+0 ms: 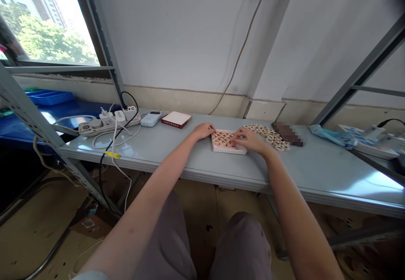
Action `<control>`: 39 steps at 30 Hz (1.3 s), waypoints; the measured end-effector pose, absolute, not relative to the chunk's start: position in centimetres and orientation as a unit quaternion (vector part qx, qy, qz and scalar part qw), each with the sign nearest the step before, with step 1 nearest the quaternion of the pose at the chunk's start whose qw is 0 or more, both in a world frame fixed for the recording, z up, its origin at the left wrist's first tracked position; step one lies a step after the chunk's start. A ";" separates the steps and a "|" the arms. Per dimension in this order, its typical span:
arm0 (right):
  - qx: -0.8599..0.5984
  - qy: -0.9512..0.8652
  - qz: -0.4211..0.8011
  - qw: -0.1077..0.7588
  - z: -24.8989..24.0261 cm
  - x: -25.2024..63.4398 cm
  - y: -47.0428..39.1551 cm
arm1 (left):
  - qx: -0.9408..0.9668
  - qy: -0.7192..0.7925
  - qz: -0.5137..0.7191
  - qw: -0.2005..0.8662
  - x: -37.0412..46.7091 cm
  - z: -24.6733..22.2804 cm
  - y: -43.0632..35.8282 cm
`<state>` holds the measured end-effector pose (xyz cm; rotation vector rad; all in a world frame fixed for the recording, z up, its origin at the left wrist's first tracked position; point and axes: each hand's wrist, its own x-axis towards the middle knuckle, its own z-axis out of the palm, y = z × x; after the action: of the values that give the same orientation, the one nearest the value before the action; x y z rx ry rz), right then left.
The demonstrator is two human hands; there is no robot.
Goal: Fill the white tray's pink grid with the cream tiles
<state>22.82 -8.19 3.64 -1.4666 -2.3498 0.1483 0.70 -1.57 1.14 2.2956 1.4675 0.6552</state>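
Observation:
A shallow white box [229,150] stands on the grey table, with several round wooden pieces [223,138] with red and dark characters lying in it. My left hand [203,131] rests at the box's left back corner, fingers bent together against its edge; anything between them is too small to make out. Over the right part of the box, my right hand [248,138] has its thumb and fingertips pinched on a round piece [230,143]. More round pieces [268,134] lie loose on the table, just to the right of my right hand.
A red-edged lid [176,119] lies left of the box, beside a pale blue device [151,119]. Further left are a power strip [95,126] and tangled cables. Blue plastic [333,136] and a blurred dark item [288,133] lie at right.

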 end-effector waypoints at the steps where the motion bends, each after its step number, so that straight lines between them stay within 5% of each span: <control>1: -0.522 -0.833 0.052 0.179 3.7 22.7 -8.3 | 0.807 0.517 0.231 0.170 0.7 1.2 -1.6; 9: -0.543 -0.808 0.030 0.225 3.7 22.8 -7.8 | 0.803 0.514 0.236 0.190 0.7 1.9 -2.4; 13: -0.656 -0.692 -0.079 0.290 2.4 24.0 -6.6 | 0.807 0.492 0.243 0.219 0.5 1.8 -2.4; 20: -0.727 -0.645 -0.142 0.185 -0.1 25.6 -5.8 | 0.799 0.493 0.253 0.234 0.4 1.5 -2.1; 27: -0.710 -0.659 -0.161 0.187 1.2 24.8 -6.5 | 0.798 0.495 0.249 0.235 0.4 1.6 -2.2; 35: -0.728 -0.642 -0.026 0.238 2.3 24.8 -6.6 | 0.796 0.498 0.253 0.234 0.4 1.7 -2.5; 39: -0.620 -0.717 0.104 0.300 3.0 24.9 -6.7 | 0.802 0.496 0.250 0.221 0.4 1.8 -2.6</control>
<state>24.87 -6.69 2.99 -1.6450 -1.9039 0.2771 0.41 -2.60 1.81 2.2167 1.3708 0.6917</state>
